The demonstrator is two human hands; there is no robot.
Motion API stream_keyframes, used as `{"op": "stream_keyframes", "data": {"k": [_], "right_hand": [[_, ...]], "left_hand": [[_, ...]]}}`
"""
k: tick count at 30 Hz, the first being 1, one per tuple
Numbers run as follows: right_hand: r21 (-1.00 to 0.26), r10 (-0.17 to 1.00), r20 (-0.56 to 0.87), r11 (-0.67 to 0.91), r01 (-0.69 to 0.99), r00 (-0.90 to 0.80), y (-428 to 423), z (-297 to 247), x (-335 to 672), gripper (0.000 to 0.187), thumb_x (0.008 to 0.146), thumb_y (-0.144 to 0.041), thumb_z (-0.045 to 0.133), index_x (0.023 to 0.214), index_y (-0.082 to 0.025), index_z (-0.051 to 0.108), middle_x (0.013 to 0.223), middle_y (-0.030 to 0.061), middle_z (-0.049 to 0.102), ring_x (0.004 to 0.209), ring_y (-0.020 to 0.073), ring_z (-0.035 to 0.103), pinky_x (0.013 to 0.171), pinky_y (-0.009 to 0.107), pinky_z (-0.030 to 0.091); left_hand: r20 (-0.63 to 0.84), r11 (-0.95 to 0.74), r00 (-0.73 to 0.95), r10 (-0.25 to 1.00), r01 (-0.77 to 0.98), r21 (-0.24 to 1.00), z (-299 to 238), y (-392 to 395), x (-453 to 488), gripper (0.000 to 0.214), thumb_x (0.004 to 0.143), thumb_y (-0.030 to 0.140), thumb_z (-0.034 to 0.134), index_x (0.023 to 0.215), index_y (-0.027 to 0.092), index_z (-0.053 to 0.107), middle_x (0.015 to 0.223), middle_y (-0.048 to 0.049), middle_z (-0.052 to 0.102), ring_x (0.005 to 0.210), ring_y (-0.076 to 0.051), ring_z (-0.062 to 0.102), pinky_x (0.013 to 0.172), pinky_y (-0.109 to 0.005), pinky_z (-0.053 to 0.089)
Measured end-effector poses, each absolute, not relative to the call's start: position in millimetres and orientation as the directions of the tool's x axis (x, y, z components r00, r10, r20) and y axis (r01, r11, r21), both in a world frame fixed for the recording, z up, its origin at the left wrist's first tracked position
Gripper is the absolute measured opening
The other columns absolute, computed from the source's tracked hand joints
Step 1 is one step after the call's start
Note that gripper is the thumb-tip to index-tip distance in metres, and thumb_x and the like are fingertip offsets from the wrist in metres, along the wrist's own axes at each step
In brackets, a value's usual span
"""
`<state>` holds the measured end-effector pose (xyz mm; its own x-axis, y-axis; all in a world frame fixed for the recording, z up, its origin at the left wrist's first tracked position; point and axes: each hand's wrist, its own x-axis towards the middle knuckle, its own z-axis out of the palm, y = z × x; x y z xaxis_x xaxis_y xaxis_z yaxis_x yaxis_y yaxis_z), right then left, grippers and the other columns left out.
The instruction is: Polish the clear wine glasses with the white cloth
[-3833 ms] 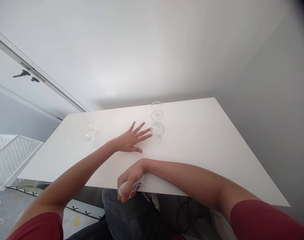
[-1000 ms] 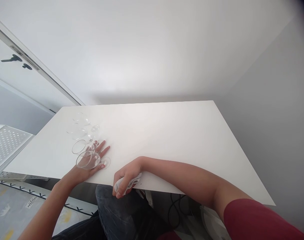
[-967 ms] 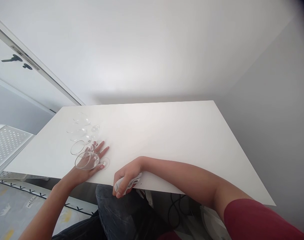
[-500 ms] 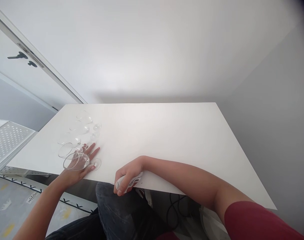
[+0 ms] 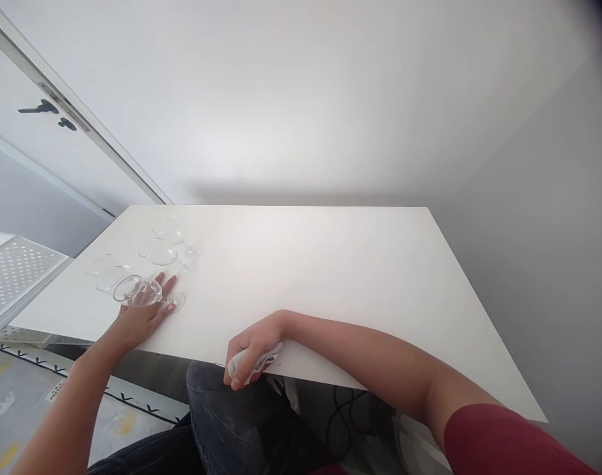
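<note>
My left hand (image 5: 145, 310) lies low over the left part of the white table (image 5: 305, 264), fingers spread. A clear stemmed wine glass (image 5: 136, 291) stands just at it, seen in front of the fingers, its foot (image 5: 178, 303) by my thumb. More clear glasses (image 5: 166, 256) stand close by, farther back and to the left; some stems and feet are hidden by the hand or hard to make out. At the table's front edge, my right hand (image 5: 251, 346) is closed around a crumpled white cloth (image 5: 266, 359).
A white perforated panel (image 5: 24, 280) borders the table's left end. A door with a dark handle (image 5: 38, 107) is at the upper left. Black cables (image 5: 340, 422) hang below the front edge, beside my knee (image 5: 221, 402).
My left hand has moved left and a bit away from me. The nearer glasses have shifted with it, while the two farthest stayed put. My right hand and its cloth are still.
</note>
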<state>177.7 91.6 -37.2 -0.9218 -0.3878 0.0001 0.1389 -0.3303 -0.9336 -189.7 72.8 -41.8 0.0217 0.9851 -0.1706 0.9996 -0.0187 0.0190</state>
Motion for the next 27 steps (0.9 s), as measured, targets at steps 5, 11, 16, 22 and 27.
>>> {"op": "stream_keyframes", "data": {"k": [5, 11, 16, 22, 27], "right_hand": [[-0.935, -0.396, 0.010, -0.329, 0.131, -0.918, 92, -39, 177, 0.037, 0.088, -0.042, 0.077, 0.070, -0.017, 0.056, 0.063, -0.0044, 0.051, 0.055, 0.0079, 0.047, 0.052, 0.024, 0.035], [-0.927, -0.392, -0.028, -0.335, 0.171, -0.919, 92, -36, 178, 0.037, 0.084, -0.042, 0.080, 0.070, -0.017, 0.058, 0.064, -0.0048, 0.052, 0.056, 0.0077, 0.046, 0.053, 0.023, 0.035], [-0.928, -0.400, -0.015, -0.336, 0.162, -0.916, 92, -35, 178, 0.038, 0.086, -0.042, 0.079, 0.069, -0.017, 0.056, 0.063, -0.0051, 0.050, 0.055, 0.0073, 0.045, 0.052, 0.024, 0.034], [-0.937, -0.414, 0.030, -0.330, 0.119, -0.910, 92, -40, 176, 0.036, 0.091, -0.041, 0.074, 0.071, -0.017, 0.056, 0.064, -0.0046, 0.050, 0.055, 0.0082, 0.046, 0.051, 0.025, 0.034], [-0.938, -0.417, 0.034, -0.328, 0.115, -0.908, 92, -40, 176, 0.037, 0.093, -0.040, 0.073, 0.070, -0.017, 0.054, 0.063, -0.0049, 0.049, 0.055, 0.0080, 0.045, 0.051, 0.025, 0.033]], "left_hand": [[-0.187, 0.084, -0.080, 0.979, 0.996, 0.016, -39, 77, -166, 0.075, 0.103, 0.067, 0.019, 0.169, 0.031, 0.014, 0.177, -0.0112, 0.005, 0.160, -0.049, 0.003, 0.118, -0.081, 0.009], [-0.209, 0.251, -0.238, 0.949, 0.967, 0.036, -37, 84, -139, 0.084, 0.098, 0.076, 0.018, 0.168, 0.030, 0.021, 0.176, -0.0147, 0.005, 0.159, -0.053, 0.007, 0.111, -0.088, 0.009], [-0.185, 0.290, -0.270, 0.945, 0.953, 0.090, -38, 85, -129, 0.088, 0.095, 0.079, 0.019, 0.168, 0.029, 0.025, 0.176, -0.0145, 0.006, 0.156, -0.058, 0.000, 0.106, -0.092, 0.010], [-0.161, 0.302, -0.288, 0.944, 0.950, 0.075, -45, 89, -132, 0.088, 0.096, 0.078, 0.017, 0.166, 0.027, 0.029, 0.176, -0.0156, 0.003, 0.156, -0.059, -0.002, 0.104, -0.094, 0.009], [-0.198, 0.369, -0.352, 0.915, 0.928, 0.051, -47, 95, -129, 0.090, 0.094, 0.081, 0.017, 0.168, 0.029, 0.023, 0.177, -0.0133, -0.002, 0.156, -0.058, -0.006, 0.105, -0.093, 0.007]]}}
